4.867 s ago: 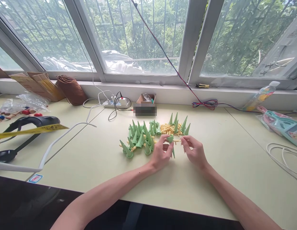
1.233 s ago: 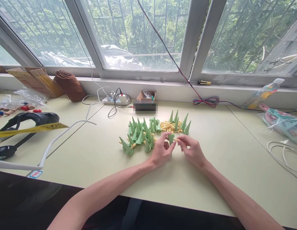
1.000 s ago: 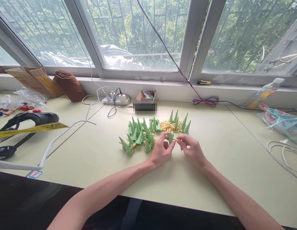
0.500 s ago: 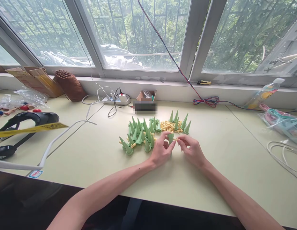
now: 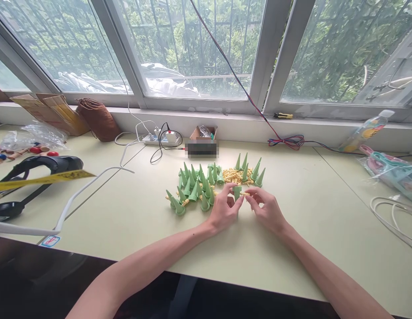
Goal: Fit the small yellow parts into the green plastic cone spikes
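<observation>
My left hand (image 5: 225, 206) is closed around a green plastic watering spike (image 5: 237, 191), its wide collar end up. My right hand (image 5: 264, 206) pinches a small yellow valve piece (image 5: 244, 194) against the collar's right side. Whether the valve sits inside the collar's hole is too small to tell. Just beyond my hands lies a pile of yellow valve pieces (image 5: 231, 175). Several green spikes (image 5: 193, 182) stand point-up in a cluster to the left, a few with yellow pieces in their sides. More spikes (image 5: 255, 169) stand right of the pile.
Behind the spikes are a small cardboard box (image 5: 194, 132) and a power strip (image 5: 162, 138) with cables. A black headset (image 5: 49, 166) and white tubing (image 5: 68, 206) lie left. At right are a bottle (image 5: 367, 131), bagged plastic clips (image 5: 390, 170) and a white cable (image 5: 390, 217).
The fingers of my right hand have drawn back slightly from the green watering spike, so more of the yellow valve piece shows. My left hand keeps its hold.
</observation>
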`<state>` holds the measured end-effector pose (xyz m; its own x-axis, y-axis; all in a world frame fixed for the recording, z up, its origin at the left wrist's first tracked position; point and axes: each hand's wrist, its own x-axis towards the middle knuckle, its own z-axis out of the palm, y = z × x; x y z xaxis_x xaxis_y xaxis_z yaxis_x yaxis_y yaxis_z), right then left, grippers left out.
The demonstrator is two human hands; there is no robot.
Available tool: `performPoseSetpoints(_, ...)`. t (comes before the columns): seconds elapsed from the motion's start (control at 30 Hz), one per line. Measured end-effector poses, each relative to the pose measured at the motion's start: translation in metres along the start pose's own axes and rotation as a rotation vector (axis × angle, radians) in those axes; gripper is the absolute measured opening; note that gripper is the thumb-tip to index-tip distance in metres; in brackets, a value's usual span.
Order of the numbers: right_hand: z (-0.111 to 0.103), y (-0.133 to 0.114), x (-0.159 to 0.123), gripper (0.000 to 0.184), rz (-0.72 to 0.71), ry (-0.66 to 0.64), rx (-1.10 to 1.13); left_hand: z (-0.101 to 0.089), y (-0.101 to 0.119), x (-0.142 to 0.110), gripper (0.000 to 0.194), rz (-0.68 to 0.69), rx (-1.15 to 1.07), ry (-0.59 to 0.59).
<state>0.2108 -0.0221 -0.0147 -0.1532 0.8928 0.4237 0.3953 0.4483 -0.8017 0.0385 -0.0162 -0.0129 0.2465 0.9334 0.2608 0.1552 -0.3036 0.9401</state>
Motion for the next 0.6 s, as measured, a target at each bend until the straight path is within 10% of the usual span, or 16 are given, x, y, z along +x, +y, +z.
performPoseSetpoints(0.6, 0.0003, -0.0018, 0.0008, 0.022, 0.009, 0.0, 0.016, 0.0004, -0.0001, 0.0003, 0.033, 0.0, -0.004, 0.004)
